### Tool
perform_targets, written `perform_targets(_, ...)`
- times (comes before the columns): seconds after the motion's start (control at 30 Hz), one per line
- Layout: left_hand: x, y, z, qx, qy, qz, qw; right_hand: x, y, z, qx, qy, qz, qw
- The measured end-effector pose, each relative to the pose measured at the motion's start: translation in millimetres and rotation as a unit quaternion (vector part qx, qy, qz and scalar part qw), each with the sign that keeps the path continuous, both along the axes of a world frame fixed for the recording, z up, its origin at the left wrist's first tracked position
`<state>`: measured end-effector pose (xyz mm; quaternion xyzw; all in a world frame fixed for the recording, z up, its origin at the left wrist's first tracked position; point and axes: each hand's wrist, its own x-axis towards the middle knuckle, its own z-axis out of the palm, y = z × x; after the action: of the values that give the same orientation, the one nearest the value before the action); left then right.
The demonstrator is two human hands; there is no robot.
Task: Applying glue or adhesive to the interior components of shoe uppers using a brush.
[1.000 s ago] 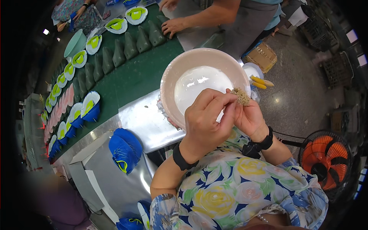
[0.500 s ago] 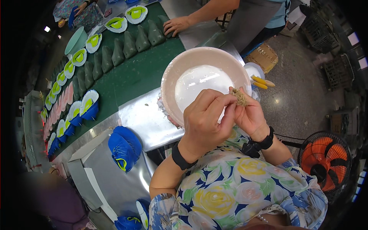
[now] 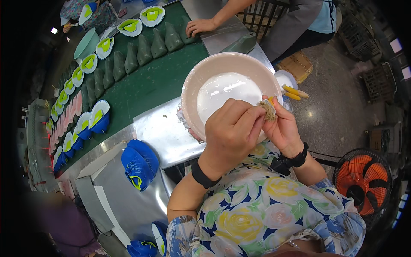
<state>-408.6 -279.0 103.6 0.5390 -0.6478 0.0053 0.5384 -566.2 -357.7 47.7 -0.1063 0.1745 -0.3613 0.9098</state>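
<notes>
Both my hands meet over the near right rim of a pale pink basin (image 3: 190, 92) with white liquid in it. My right hand (image 3: 284, 132) is closed on a small brush (image 3: 269, 112) with clumped tan bristles, and a bit of yellow shows beside them. My left hand (image 3: 233, 137) pinches at the bristle tips with thumb and fingers. Most of the brush's handle is hidden by my right hand. Just beyond it, a small tub (image 3: 286, 78) of white stuff has yellow-handled brushes (image 3: 295, 92) lying across its edge.
A green conveyor belt (image 3: 147, 88) carries dark green shoe lasts (image 3: 144, 50), pink insoles and blue-and-lime shoe uppers. A co-worker's hand (image 3: 201, 27) rests by the far lasts. Blue uppers (image 3: 140, 165) lie on the metal surface at my left. An orange-bladed fan (image 3: 361, 180) stands right.
My right hand has turned slightly, bringing a yellow part of the brush into sight. The co-worker has shifted right, and a green last shows more plainly on the metal behind the basin.
</notes>
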Motion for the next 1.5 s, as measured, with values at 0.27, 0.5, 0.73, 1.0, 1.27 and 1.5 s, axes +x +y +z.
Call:
perform_targets(0.27,-2.4,-3.9,-10.5,0.008,-0.026,0.005,1.0,-4.2,-3.7,-1.9,-0.001,0.077,-0.01,0.997)
perform_targets(0.5,0.8,-3.7,-19.8,0.006,0.006,0.038,0.999,-2.1,-8.0,-4.9,0.008,0.104,-0.018,0.994)
perform_targets(0.73,50.4,1.3,-10.2,0.014,0.091,0.193,0.977,-19.6,-31.9,-5.7,0.08,0.061,-0.096,0.99)
perform_targets(1.0,150.4,43.3,-114.9,0.311,-0.044,0.346,0.884,-22.6,-35.8,-8.7,0.216,-0.089,-0.026,0.972)
perform_targets(1.27,137.7,39.1,-113.1,0.386,-0.081,0.348,0.85,-24.9,-35.1,-11.5,0.223,-0.154,0.011,0.963)
perform_targets(1.5,66.7,1.2,-37.5,0.048,0.009,0.159,0.986,-14.3,-28.7,-5.4,0.234,-0.161,-0.002,0.959)
